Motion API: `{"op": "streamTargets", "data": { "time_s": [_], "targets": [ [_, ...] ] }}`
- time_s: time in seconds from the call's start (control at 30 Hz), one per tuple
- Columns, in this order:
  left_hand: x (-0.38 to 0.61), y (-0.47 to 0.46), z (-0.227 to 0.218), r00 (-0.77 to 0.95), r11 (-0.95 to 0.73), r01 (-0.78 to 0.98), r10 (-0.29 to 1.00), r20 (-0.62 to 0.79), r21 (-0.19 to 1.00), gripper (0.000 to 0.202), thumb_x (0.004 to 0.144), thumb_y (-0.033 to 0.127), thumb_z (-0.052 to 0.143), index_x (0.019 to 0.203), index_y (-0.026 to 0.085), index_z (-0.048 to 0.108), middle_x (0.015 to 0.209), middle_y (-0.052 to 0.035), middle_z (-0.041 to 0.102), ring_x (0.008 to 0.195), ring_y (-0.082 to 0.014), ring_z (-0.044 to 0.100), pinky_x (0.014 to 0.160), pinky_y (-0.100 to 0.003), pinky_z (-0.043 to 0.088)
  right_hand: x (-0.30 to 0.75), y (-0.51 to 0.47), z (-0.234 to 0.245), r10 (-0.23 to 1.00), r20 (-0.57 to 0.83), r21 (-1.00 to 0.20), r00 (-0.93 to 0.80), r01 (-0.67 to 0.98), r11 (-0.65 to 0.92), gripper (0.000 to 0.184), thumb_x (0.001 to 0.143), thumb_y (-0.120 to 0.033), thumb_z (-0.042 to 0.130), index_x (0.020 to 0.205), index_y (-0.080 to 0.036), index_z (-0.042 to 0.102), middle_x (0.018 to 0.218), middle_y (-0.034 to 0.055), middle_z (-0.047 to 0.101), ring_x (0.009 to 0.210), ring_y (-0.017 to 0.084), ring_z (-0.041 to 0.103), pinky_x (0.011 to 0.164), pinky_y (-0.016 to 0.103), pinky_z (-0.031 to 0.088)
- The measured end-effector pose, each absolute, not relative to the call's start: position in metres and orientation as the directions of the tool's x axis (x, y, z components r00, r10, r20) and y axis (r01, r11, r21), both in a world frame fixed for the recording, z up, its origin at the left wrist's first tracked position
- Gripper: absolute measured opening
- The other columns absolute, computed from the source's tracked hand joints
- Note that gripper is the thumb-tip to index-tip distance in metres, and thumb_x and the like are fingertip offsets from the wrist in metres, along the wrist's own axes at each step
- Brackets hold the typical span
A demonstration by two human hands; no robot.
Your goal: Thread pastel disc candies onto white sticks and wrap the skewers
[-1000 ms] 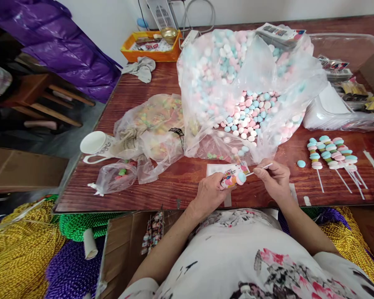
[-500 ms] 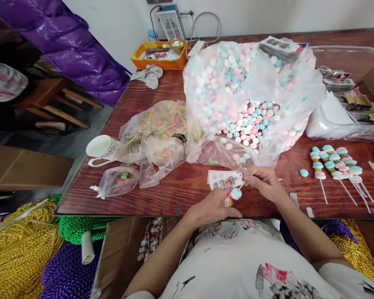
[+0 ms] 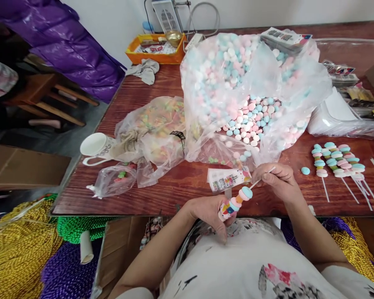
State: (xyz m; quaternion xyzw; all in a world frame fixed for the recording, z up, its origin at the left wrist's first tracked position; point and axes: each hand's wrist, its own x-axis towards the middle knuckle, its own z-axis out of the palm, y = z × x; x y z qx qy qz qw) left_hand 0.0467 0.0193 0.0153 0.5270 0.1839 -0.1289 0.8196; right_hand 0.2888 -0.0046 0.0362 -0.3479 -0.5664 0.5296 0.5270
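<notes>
Tabletop (image 3: pixel 168 195), red-brown woodgrain, fills most of ctr. Shiny purple bundle (image 3: pixel 65 54) slants past its far L side. Big clear bag (image 3: pixel 212 95) sits mid-table, pink, wht & lt-blue candy discs showing at its mouth; stack of printed cards (image 3: pixel 283 39) on top. Gold bead strands (image 3: pixel 21 245) heaped below table, lower L. Clear plastic tub (image 3: pixel 336 126) w/ packets, far R. Smaller bag of gummies (image 3: pixel 162 116) touches big bag's L side. Orange tray (image 3: pixel 152 56) at back L, brass-colored bowl (image 3: pixel 173 38) in it. Group of candy skewers (image 3: pixel 339 160) lies R of hands, sticks twd front edge. Wht handled cup (image 3: pixel 95 147) nr L edge.

L hand (image 3: pixel 210 211), nr front edge: fingers curled round lower pt of held candy skewer (image 3: pixel 236 202), thumb nr shirt. R hand (image 3: pixel 277 180): thumb & index pinched on same skewer's stick, tip poking out past them. Skewer tilts up to R btwn the hands, just above front edge; blue disc at top of its stack, printed film lower down. Printed header cards (image 3: pixel 227 180) lie flat just beyond it. Smallest: 1 loose blue candy (image 3: pixel 305 170), btwn R hand & skewer group.
</notes>
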Motion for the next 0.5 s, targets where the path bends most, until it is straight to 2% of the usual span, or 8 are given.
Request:
{"op": "streamTargets", "data": {
  "time_s": [0.1, 0.2, 0.3, 0.4, 0.5],
  "targets": [
    [0.048, 0.017, 0.017, 0.913, 0.506, 0.336, 0.033, -0.407, 0.794, 0.054, 0.038, 0.037, 0.094, 0.064, 0.015, 0.052, 0.056, 0.0055, 0.056, 0.047, -0.0073, 0.046, 0.044, -0.020, 0.038, 0.287, -0.008, 0.040, 0.913, 0.288, -0.956, -0.288, -0.144, 0.256, 0.017, 0.092, -0.025, 0.055, 0.094, -0.024, 0.072, 0.085, 0.0037, 0.073, 0.073, 0.016, 0.065, 0.069, 0.031, 0.052],
    [0.051, 0.015, 0.017, 0.915, 0.605, 0.303, 0.032, -0.403, 0.736, 0.054, 0.042, 0.041, 0.092, 0.065, 0.016, 0.050, 0.055, 0.0044, 0.057, 0.043, -0.0081, 0.048, 0.038, -0.021, 0.038, 0.280, -0.009, 0.043, 0.840, 0.375, -0.922, -0.393, -0.065, 0.381, 0.018, 0.092, -0.021, 0.055, 0.097, -0.024, 0.072, 0.088, 0.0039, 0.074, 0.079, 0.017, 0.066, 0.078, 0.034, 0.052],
    [0.053, 0.013, 0.017, 0.918, 0.672, 0.262, 0.047, -0.393, 0.692, 0.053, 0.046, 0.045, 0.090, 0.064, 0.017, 0.049, 0.054, 0.0037, 0.057, 0.041, -0.0088, 0.048, 0.035, -0.021, 0.037, 0.273, -0.009, 0.041, 0.812, 0.429, -0.891, -0.397, -0.036, 0.453, 0.018, 0.091, -0.018, 0.056, 0.097, -0.024, 0.071, 0.083, 0.0027, 0.073, 0.080, 0.016, 0.064, 0.082, 0.035, 0.050],
    [0.054, 0.011, 0.017, 0.924, 0.693, 0.230, 0.066, -0.377, 0.684, 0.053, 0.048, 0.046, 0.089, 0.064, 0.016, 0.048, 0.054, 0.0036, 0.056, 0.041, -0.0087, 0.048, 0.037, -0.022, 0.037, 0.270, -0.010, 0.034, 0.836, 0.408, -0.908, -0.366, -0.067, 0.414, 0.015, 0.090, -0.018, 0.057, 0.091, -0.023, 0.071, 0.079, 0.0024, 0.071, 0.078, 0.016, 0.063, 0.080, 0.035, 0.050],
    [0.056, 0.010, 0.020, 0.910, 0.658, 0.218, 0.131, -0.394, 0.721, 0.052, 0.047, 0.038, 0.091, 0.071, 0.016, 0.050, 0.056, 0.0057, 0.055, 0.044, -0.0079, 0.047, 0.042, -0.021, 0.038, 0.272, -0.013, 0.026, 0.922, 0.270, -0.963, -0.278, -0.103, 0.250, 0.016, 0.091, -0.021, 0.056, 0.083, -0.021, 0.069, 0.074, 0.0018, 0.069, 0.071, 0.015, 0.062, 0.071, 0.032, 0.050]
  ]
}}
